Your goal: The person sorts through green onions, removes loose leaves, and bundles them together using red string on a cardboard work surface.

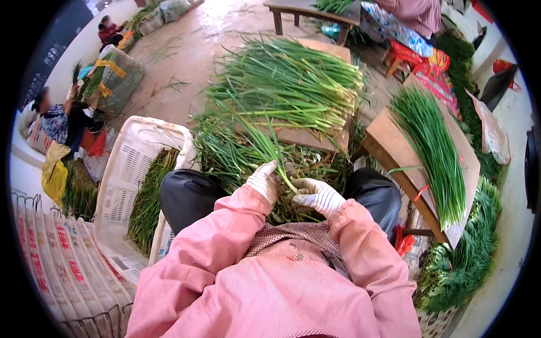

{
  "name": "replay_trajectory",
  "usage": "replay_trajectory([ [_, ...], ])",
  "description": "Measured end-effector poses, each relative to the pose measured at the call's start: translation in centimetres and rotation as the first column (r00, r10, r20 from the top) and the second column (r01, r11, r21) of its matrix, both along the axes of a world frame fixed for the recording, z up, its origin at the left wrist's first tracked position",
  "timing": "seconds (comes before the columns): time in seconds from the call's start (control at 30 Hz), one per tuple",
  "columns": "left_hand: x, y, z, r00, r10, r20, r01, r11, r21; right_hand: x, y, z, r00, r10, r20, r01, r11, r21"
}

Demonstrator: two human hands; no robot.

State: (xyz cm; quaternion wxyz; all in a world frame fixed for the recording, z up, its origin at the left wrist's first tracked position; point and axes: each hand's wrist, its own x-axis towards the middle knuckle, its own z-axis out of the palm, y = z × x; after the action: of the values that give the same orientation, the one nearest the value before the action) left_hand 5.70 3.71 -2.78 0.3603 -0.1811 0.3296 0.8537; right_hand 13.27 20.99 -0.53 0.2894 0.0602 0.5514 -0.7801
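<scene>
Both my hands wear white gloves with dark stripes and meet above my lap. My left hand [265, 179] is closed around a few long green chives [269, 147], their leaf tips pointing up and away from me. My right hand [315, 196] pinches the pale lower ends of the same chives, just right of the left hand. Beyond them a thick heap of chives [287, 84] lies on a low wooden table [325, 139], pale ends to the right. Loose leaves and trimmings [225, 147] are piled between my knees and the table.
A white plastic crate [121, 186] with chives inside stands at my left. On the right, a wooden bench [389, 149] carries a long bundle of chives [431, 152]; more bundles [459, 259] lie beside it. Other people sit at the far left, and another is at the top right.
</scene>
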Motion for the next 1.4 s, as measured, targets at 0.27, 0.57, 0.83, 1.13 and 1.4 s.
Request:
replay_trajectory([
  [0.27,-0.7,0.9,-1.5,0.991,0.133,-0.019,-0.134,0.988,-0.075,-5.0,-1.8,-3.2,0.966,-0.221,-0.138,0.247,0.944,0.218],
  [0.57,-1.9,0.3,-2.7,0.843,0.484,-0.234,-0.531,0.819,-0.217,-6.1,-3.6,-3.8,0.917,-0.397,0.034,0.366,0.875,0.317],
  [0.83,-9.7,-6.7,10.8,0.346,0.623,-0.701,-0.798,0.588,0.129,-3.0,0.2,-3.8,0.700,0.628,0.340,-0.469,0.044,0.882],
  [1.13,-8.0,-2.0,8.1,0.899,0.397,-0.185,-0.365,0.912,0.185,-13.8,11.2,8.0,0.655,0.395,-0.644,0.727,-0.095,0.680],
  [1.4,-5.0,1.8,6.0,0.975,0.202,-0.089,-0.191,0.974,0.118,-20.7,13.6,8.1,0.923,0.383,0.015,0.134,-0.361,0.923],
])
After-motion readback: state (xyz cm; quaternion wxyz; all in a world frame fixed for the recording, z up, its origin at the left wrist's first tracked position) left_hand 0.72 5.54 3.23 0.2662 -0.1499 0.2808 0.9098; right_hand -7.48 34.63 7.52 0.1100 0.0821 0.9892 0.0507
